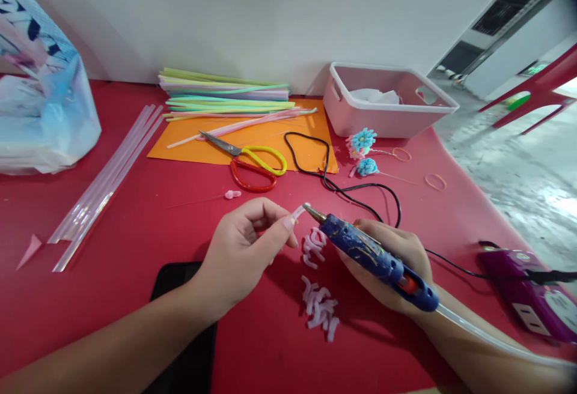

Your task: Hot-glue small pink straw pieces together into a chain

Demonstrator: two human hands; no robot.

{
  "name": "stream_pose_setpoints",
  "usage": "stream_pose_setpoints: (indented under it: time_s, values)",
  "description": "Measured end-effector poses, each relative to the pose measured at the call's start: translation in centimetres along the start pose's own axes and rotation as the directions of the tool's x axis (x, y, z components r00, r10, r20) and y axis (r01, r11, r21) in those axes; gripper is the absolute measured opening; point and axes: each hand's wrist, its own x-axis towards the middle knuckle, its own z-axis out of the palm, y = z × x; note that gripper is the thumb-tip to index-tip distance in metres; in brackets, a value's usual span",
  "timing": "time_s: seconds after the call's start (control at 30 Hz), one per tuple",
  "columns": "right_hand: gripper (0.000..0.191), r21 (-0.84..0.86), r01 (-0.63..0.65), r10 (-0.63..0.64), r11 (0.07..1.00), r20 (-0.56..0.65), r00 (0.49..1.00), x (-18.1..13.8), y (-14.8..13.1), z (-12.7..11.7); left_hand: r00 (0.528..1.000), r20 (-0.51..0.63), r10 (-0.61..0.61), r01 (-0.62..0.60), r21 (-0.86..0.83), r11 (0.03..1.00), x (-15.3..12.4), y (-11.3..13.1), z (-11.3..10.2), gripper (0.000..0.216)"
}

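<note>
My left hand [246, 250] pinches a small pale pink straw piece [298, 211] between thumb and fingers. My right hand [396, 262] grips a blue hot glue gun [374, 256]; its metal nozzle [312, 210] touches the end of that piece. A clear glue stick sticks out of the gun's back. Two small heaps of curled pink straw pieces [319, 307] lie on the red table [135, 220] below the nozzle.
Scissors [250, 163] with yellow and red handles lie on orange paper [311, 136] beside a stack of pastel straws [225, 96]. Clear glue sticks [106, 181] lie at left, a plastic bag [40, 106] behind them. A white basket [387, 103], two straw flowers [363, 151], a purple power strip [532, 289], a black phone [189, 334].
</note>
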Motion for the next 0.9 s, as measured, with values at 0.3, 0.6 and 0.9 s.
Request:
stream_pose_setpoints:
  time_s: [0.3,0.6,0.9]
  values:
    - [0.02,-0.025,-0.019,0.018,1.0,-0.009,1.0,0.0,-0.21,0.02,1.0,-0.005,0.018,-0.018,-0.012,1.0,0.15,0.33,0.1,0.019]
    - [0.022,-0.039,-0.032,0.032,0.999,0.0,0.999,-0.05,-0.25,0.1,1.0,-0.007,0.028,-0.028,-0.014,0.999,0.16,0.43,0.34,0.017]
    - [0.02,-0.047,-0.043,0.043,0.998,-0.01,0.999,-0.01,-0.42,0.03,0.999,-0.002,0.043,-0.043,-0.002,0.999,0.21,0.37,0.32,0.017]
